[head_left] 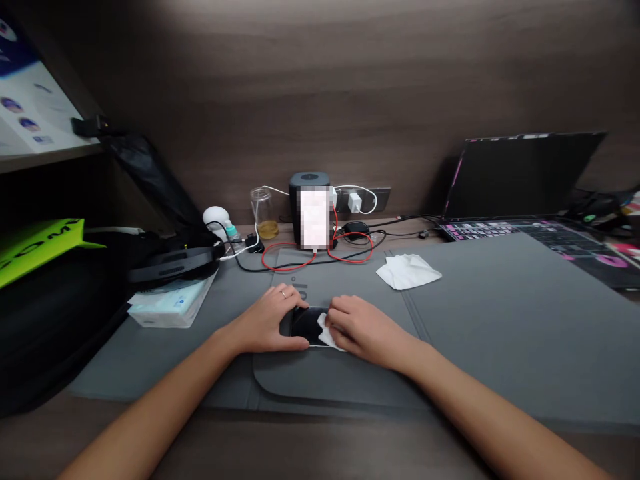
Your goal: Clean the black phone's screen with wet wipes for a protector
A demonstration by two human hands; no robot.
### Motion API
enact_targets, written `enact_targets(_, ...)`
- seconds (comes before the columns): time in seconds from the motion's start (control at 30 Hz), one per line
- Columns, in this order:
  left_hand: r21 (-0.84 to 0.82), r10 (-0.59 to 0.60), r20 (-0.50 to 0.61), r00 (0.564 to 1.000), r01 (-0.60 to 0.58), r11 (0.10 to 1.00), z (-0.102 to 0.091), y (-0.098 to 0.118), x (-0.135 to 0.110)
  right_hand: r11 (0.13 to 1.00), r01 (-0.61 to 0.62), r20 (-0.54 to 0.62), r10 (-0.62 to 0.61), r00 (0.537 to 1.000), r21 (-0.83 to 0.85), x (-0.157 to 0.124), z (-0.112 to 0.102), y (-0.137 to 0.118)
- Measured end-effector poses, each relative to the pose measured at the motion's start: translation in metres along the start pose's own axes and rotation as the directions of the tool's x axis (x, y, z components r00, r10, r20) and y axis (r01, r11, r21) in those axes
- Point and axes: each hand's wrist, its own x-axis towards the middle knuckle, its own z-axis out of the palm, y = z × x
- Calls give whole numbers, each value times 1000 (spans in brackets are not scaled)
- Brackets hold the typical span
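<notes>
Head view: my left hand spans the phone, at six o'clock, thumb and fingers against opposite edges; my right hand pinches a tissue over its three-o'clock end. I'd wipe lightly, bracing it flat.

The right hand and the tissue hide the right end of the phone, and the left hand hides part of the mat's lettering. Pixelation blots out a pale upright rectangle. The left edge cuts off the box and black bag, the bottom edge both forearms.
</notes>
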Motion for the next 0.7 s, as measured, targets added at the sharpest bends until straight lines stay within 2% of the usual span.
enact_targets(0.1, -3, 2, 1, 1000, -2, 1000, 0, 0, 0, 1000, 1, -17, -1, 1000, 19, 0, -1, 1)
enact_targets(0.23, -2, 1, 4, 1000, -1, 1000, 0, 0, 0, 996, -85, -10, 85, 996, 20, -1, -3, 2)
enact_targets(0.4, 2, 0, 10, 1000, 0, 1000, 0, -1, 1, 999, -22, 26, 23, 999, -28, -1, -1, 0)
enact_targets(0.57, 7, 0, 4, 1000, 0, 1000, 0, 0, 1, 994, -110, -4, 110, 994, -13, -3, -4, 7)
enact_targets(0.7, 5, -5, 3, 1000, 5, 1000, 0, 0, 1, 999, -47, 15, 47, 999, -25, -1, 0, 3)
